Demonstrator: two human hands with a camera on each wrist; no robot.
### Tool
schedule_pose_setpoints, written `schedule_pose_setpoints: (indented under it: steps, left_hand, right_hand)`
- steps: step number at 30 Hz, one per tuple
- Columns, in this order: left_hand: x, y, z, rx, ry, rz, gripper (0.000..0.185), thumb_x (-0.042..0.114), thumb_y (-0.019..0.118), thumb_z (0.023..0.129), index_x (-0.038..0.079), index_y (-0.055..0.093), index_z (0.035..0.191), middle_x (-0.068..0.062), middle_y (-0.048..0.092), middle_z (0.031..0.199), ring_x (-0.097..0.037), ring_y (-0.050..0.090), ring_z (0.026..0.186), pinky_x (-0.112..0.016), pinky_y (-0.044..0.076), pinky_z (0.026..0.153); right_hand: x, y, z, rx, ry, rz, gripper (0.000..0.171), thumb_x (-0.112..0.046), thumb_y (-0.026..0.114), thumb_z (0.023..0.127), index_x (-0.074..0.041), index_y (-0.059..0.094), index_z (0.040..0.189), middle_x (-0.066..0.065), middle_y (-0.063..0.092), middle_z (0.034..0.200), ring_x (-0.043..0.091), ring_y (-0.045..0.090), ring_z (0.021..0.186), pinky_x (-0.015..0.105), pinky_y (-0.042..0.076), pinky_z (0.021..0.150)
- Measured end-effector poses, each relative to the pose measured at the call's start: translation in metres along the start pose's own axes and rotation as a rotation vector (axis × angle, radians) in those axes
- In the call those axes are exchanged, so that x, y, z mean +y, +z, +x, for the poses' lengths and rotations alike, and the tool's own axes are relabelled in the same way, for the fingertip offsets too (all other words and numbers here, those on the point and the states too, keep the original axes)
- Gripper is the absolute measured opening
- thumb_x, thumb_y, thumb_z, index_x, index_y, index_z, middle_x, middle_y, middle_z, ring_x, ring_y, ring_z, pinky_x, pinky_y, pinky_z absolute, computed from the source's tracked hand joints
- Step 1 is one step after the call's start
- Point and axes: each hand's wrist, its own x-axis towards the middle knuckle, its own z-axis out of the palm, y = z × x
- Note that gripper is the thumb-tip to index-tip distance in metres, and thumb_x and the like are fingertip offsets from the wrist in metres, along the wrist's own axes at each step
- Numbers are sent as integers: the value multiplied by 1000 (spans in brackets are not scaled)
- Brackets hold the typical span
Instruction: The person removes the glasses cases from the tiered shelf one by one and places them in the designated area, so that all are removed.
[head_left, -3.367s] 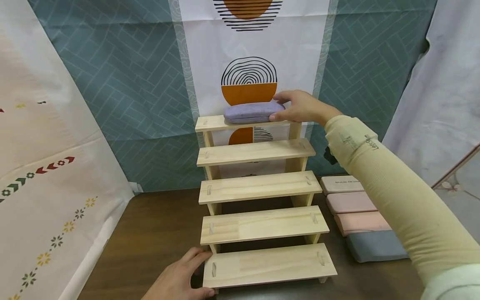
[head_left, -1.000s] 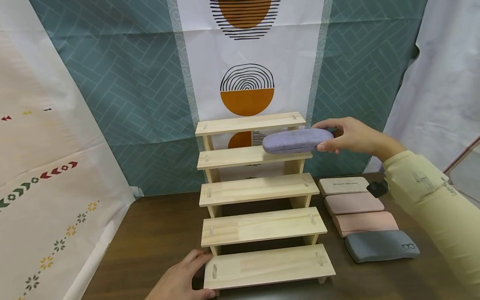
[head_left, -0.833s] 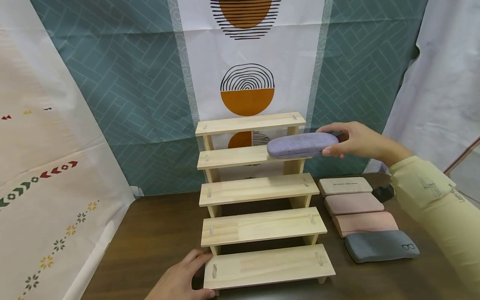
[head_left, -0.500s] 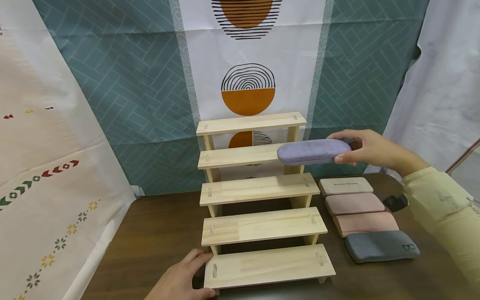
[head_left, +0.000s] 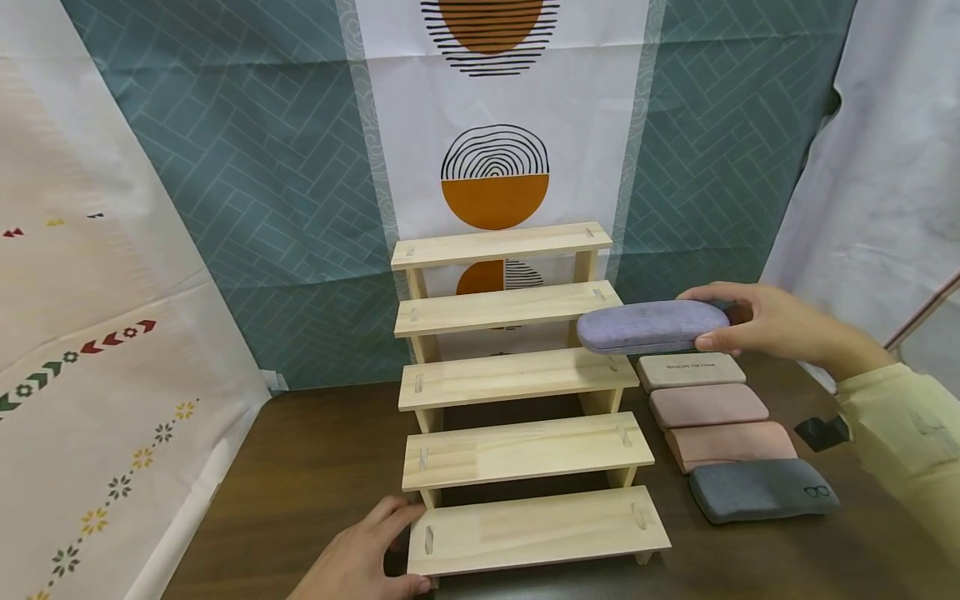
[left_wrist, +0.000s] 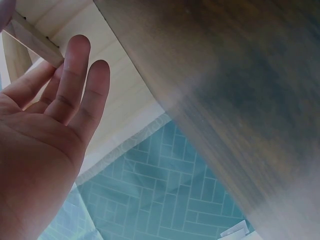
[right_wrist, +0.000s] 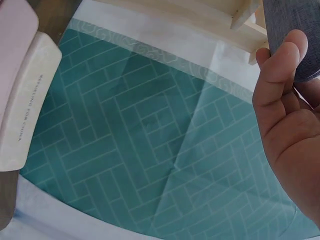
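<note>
Here the right hand (head_left: 765,321) grips a lilac-grey glasses case (head_left: 652,327) by its right end, thumb beneath and fingers curled over the top, holding it level in the air just off the right edge of the wooden step shelf (head_left: 517,379), at about 3 o'clock from the shelf's third step. The case hangs directly above a row of four more cases lying on the brown counter (head_left: 315,467) at 3 to 4 o'clock from the shelf: a beige case (head_left: 690,372) with small lettering farthest back, then a dusty pink case (head_left: 708,406), a paler pink case (head_left: 731,444), and a dark grey case (head_left: 761,490) with a spectacles emblem nearest the person. The held case touches none of them. In the right wrist view the thumb (right_wrist: 280,65) presses against the case's dark fabric side. The left hand (head_left: 363,554) rests open on the counter at 7 o'clock from the shelf, its straight fingers (left_wrist: 75,75) lying against the left end of the lowest step. All five steps of the shelf are bare.
</note>
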Motion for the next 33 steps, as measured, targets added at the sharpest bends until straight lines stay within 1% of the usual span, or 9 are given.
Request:
schedule_pose_setpoints:
  steps: [4,6,12,17,20,24,28,33]
  left_hand:
    - [1,0,0,-16,-9,-8,80,60,78,80,11,57,140,1,50,130,-7,56,91,-33,50,70]
    - [1,-1,0,-21,-12,-15,80,60,78,80,11,57,140,1,50,131,-7,56,91,-33,50,70]
    - [2,-1,0,-26,-17,-20,80,59,78,80,12,56,141,1,49,132,-8,57,91,-33,50,70]
    - [1,0,-1,11,15,0,77,58,79,80,13,58,139,2,50,131,-6,58,90,-32,51,70]
    - [0,0,-1,15,21,-3,77,58,78,81,13,58,139,2,50,131,-6,58,90,-31,50,69]
    - [0,0,0,-2,8,-26,79,58,79,81,12,57,140,2,50,131,-6,59,91,-31,51,69]
    - [2,-1,0,-19,-5,-34,79,59,78,81,12,56,141,2,49,133,-6,59,92,-31,51,69]
    - [3,-1,0,-22,-14,-27,79,60,77,81,13,56,141,2,49,132,-6,59,90,-31,51,69]
  right_hand:
    - [5,3,-6,-2,-35,13,50,-17,78,89,-14,58,135,7,61,85,24,59,67,32,47,55]
    - [8,4,-8,-11,-52,33,49,-15,78,89,-13,58,135,8,62,84,24,59,65,33,48,54]
    - [15,9,-19,-16,-72,38,50,-16,78,90,-14,58,136,10,64,93,23,62,68,33,51,57]
    - [21,14,-28,-5,-83,41,51,-14,79,89,-14,59,135,9,64,95,20,63,72,32,51,59]
    - [26,17,-34,-4,-80,52,52,-13,79,88,-14,58,136,8,64,98,20,63,75,32,51,61]
    - [35,18,-42,-14,-87,88,55,-9,78,88,-12,57,138,8,65,104,18,63,83,31,51,64]
    - [45,17,-47,-28,-119,120,57,-3,76,88,-9,54,140,7,65,111,17,62,90,28,51,70]
    - [56,15,-53,-7,-127,105,59,-1,77,87,-9,54,141,2,65,114,13,61,92,25,51,72]
